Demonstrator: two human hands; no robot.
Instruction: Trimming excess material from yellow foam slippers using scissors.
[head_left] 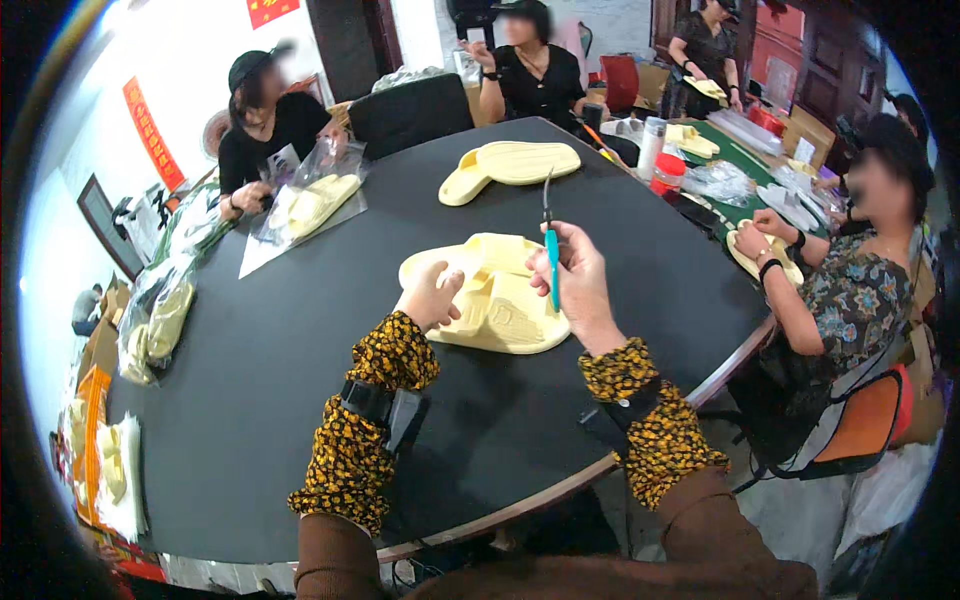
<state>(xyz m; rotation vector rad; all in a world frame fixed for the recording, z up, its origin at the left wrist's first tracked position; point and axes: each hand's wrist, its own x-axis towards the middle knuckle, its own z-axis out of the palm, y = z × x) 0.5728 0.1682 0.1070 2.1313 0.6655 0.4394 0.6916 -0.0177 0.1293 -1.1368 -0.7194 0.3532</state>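
Note:
A pale yellow slipper [505, 320] lies on the black round table [300, 340] in front of me, with a second yellow slipper [445, 262] partly under it. My left hand [432, 296] rests on the left side of the slippers, fingers curled on the edge. My right hand [580, 280] is raised over the right side and grips a thin tool with a teal handle [551, 255], its dark tip pointing up.
Another pair of yellow slippers [510, 165] lies farther back on the table. A person at the far left handles a clear bag of slippers [310, 205]. A person at the right holds a slipper [765, 255]. Bagged slippers [165, 320] pile at the left edge.

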